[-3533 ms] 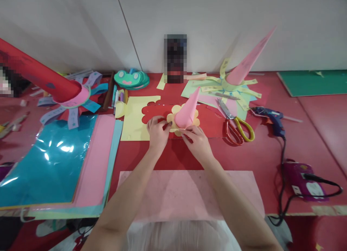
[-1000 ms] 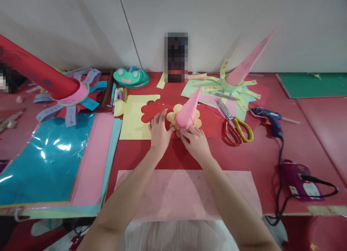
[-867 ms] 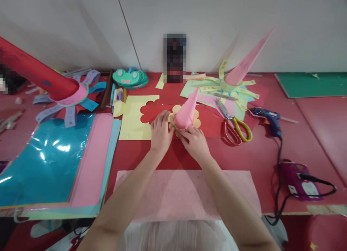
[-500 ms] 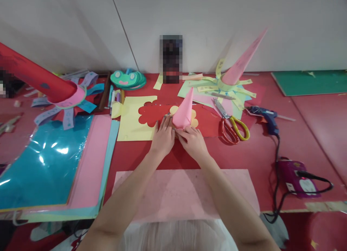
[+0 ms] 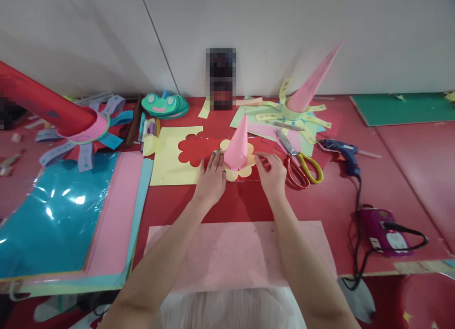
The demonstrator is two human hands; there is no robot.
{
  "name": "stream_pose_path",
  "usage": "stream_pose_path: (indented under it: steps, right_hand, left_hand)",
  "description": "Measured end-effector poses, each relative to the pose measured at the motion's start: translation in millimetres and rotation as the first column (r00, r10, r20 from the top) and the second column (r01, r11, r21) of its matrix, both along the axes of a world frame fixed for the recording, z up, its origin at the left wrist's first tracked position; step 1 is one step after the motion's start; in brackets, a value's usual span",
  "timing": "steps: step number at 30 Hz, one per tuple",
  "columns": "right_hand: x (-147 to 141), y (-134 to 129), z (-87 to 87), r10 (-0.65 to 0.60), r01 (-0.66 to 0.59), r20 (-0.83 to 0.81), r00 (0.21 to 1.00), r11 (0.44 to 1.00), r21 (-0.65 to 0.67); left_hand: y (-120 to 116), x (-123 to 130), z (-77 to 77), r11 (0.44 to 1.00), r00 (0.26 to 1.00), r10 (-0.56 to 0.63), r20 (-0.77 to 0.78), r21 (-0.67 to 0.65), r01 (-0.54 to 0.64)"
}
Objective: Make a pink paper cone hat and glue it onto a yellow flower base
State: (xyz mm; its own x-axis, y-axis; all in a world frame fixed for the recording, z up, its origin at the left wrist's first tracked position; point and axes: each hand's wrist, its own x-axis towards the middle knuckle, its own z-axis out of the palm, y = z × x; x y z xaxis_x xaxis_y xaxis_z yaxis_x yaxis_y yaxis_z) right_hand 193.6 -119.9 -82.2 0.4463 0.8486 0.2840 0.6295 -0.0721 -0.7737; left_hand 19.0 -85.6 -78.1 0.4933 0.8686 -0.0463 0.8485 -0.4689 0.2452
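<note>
Standing close by, I see the pink paper cone (image 5: 237,149) upright on the yellow paper flower (image 5: 233,175), tip leaning a touch to the right, with red paper (image 5: 192,151) underneath on the red surface (image 5: 245,206). The left hand (image 5: 210,181) lies nearly flat, fingers stretched and slightly parted, gripping nothing; its fingertips reach the flower's left side, right by the foot of the cone, though I can't tell how hard they press. Across from it, the right hand (image 5: 273,176) is half curled, thumb and forefinger bent toward each other beside the right-hand petals; whether those tips meet, or touch a petal, I can't make out. To my eye, the work in hand is settling the cone's foot on the flower. It probably calls for light, even pressure low around the rim, because squeezing the paper wall would dent it. Let the flat hand steady the petals while the other nudges the base. I'd check the lean from the front too. The scissors (image 5: 293,152) lie near the right hand, so mind the elbow room there; the glue gun (image 5: 341,151) rests farther out.
</note>
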Motion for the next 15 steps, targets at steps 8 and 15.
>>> stream_pose_path:
  steps: [8,15]
  right_hand:
    - [0,9,-9.3,0.011,-0.019,-0.129,0.992,0.998,-0.058]
    - [10,36,-1.6,0.030,-0.062,-0.265,0.964,0.992,-0.114]
  left_hand:
    - [7,-8,3.8,0.996,0.996,-0.088,0.030,-0.012,0.089]
    - [10,-12,-0.6,0.995,0.991,-0.095,0.092,-0.018,0.097]
